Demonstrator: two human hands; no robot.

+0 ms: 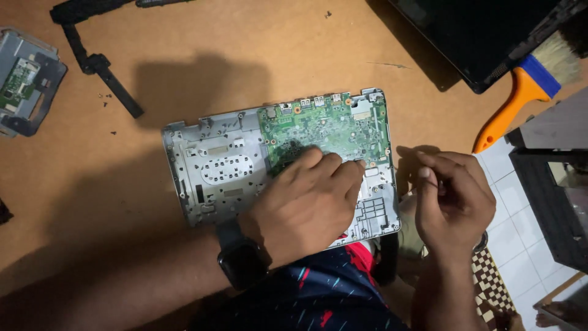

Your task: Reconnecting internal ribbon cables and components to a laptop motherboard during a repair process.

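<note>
A grey laptop base shell (pixel 208 165) lies on a brown table, with a green circuit board (pixel 324 125) seated in its right half. My left hand (pixel 306 202) rests palm down on the shell, its fingertips pressing on the lower edge of the green board. A black watch (pixel 240 254) sits on that wrist. My right hand (pixel 453 199) hovers just past the shell's right edge, fingers pinched together on something too small to make out.
A paintbrush (pixel 527 86) with an orange handle lies at the upper right beside a black laptop lid (pixel 478 37). A black hinge strip (pixel 101 64) and several tiny screws (pixel 105 98) lie upper left. Another grey part (pixel 24 79) lies at the left edge. White floor tiles (pixel 514 227) show right.
</note>
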